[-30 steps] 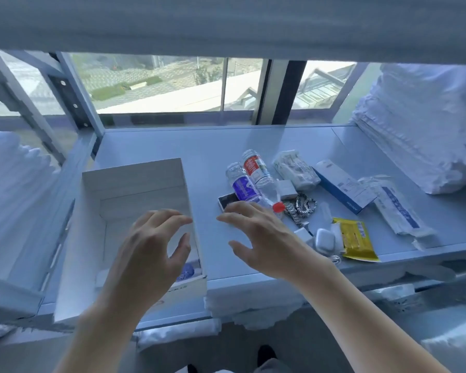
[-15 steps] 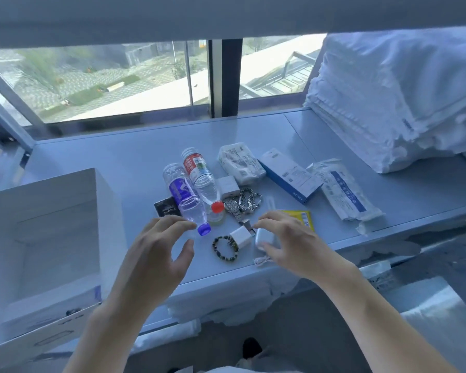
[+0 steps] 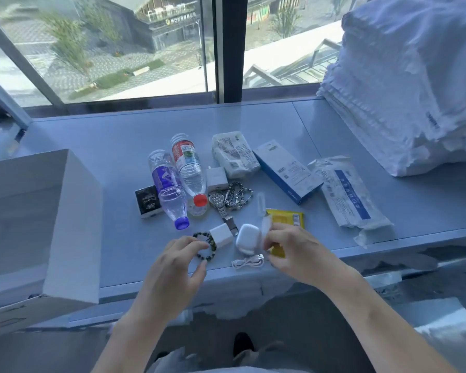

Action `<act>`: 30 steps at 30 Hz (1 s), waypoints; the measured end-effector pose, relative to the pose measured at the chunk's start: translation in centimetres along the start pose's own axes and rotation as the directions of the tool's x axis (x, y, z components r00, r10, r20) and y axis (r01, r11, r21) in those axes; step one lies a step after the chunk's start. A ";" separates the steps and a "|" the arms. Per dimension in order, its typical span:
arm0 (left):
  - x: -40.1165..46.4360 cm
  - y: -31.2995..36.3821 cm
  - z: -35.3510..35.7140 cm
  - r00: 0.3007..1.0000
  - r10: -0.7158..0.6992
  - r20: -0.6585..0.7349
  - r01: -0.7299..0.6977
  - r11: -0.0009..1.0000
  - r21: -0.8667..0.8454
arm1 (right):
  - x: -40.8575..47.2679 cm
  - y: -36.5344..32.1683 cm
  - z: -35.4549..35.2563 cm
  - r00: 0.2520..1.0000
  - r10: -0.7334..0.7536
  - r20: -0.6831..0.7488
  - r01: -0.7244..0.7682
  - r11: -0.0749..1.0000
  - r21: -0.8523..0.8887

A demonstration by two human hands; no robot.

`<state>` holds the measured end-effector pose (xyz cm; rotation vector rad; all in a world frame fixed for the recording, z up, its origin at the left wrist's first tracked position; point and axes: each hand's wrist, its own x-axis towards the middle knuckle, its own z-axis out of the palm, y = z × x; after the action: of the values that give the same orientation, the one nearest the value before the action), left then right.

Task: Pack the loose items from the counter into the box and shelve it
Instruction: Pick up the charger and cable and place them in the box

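Dark bead bracelet (image 3: 206, 246) at left hand (image 3: 177, 267) fingers (image 3: 199, 243), on counter (image 3: 124, 146).

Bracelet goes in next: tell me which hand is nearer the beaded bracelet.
Left. The left hand has its fingers at the beaded bracelet; the right hand is beyond the earbud case.

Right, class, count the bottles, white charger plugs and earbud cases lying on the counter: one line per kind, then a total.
Bottles: 2, the purple-capped bottle and the red-capped bottle
White charger plugs: 2, the upper plug and the lower plug
Earbud case: 1
Total: 5
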<state>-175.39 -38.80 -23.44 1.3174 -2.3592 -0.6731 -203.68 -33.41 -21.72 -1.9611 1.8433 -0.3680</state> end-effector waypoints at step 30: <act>1.0 3.1 4.9 0.974 0.056 -0.221 -0.029 0.992 0.121 | 1.1 2.9 0.4 0.981 -0.078 -0.175 0.092 0.993 0.074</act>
<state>-180.60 -37.14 -25.63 1.3108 -2.2637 -0.3567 -205.94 -34.58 -23.52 -2.0111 1.8189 -0.6486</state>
